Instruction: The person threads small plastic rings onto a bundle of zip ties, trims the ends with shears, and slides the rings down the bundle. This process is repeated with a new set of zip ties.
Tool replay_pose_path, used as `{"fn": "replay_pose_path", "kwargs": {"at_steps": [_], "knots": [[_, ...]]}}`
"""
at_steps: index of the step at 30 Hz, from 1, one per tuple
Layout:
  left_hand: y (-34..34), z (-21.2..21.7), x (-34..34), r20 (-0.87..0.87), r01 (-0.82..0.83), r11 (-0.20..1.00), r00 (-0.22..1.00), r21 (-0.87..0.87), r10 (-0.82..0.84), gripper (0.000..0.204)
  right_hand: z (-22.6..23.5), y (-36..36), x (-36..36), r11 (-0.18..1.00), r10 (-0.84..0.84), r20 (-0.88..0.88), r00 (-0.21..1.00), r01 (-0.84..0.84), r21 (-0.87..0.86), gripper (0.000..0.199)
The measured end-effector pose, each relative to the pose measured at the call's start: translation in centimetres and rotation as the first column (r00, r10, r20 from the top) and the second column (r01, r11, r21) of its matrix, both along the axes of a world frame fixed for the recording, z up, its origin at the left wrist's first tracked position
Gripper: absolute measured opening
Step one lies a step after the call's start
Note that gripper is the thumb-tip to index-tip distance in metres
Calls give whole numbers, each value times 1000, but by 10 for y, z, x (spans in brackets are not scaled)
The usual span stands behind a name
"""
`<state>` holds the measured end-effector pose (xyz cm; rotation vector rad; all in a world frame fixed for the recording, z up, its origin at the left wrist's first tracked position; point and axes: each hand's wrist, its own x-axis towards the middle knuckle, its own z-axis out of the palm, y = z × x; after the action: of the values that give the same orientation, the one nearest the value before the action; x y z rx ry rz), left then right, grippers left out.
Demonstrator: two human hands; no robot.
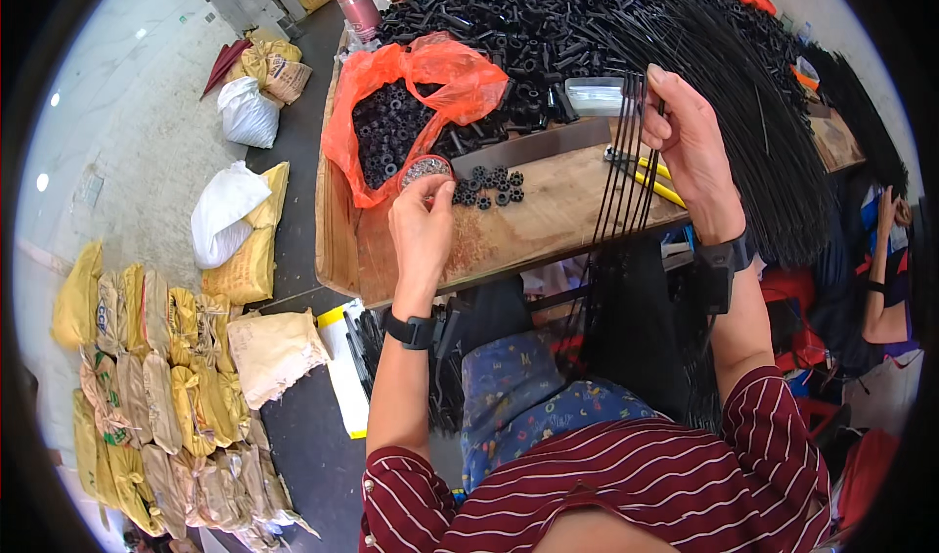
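- Our hands are apart: the right hand is clamped on several thin black rods, which hang down past the bench edge.
- Our left hand has its fingers at the small round container; we cannot tell whether they grip anything.
- Just beside it, small black toothed pieces lie on the wooden bench.
- Yellow-handled pliers lie behind our rods.
- Farther out, we see a red plastic bag of black pieces and a heap of black parts.

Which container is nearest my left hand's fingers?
The small round red-rimmed dish, its near rim partly covered by your left hand; the orange-red plastic bag and clear rectangular plastic box are farther off.
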<state>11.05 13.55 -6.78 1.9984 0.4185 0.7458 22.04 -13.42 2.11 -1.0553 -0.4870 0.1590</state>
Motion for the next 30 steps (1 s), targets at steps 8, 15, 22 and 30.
{"fn": "replay_pose_path", "kwargs": {"at_steps": [8,15,22,30], "knots": [[-14,-5,3,-175,153,947,979,281,-106,22,2,4,-4,999,-15,-6,1000,14,-29,25],[-19,-9,5,-252,185,884,964,430,-80,23,4,4,-1,1000,-1,-28,1000,1,-6,25],[-39,34,19,103,229,973,969,-16,-226,18,4,30,-1,991,118,-29,993,-119,-62,26],[-71,105,30,341,418,901,868,-112,-360,20,-1,58,-9,908,419,-88,904,-417,41,22]]}}
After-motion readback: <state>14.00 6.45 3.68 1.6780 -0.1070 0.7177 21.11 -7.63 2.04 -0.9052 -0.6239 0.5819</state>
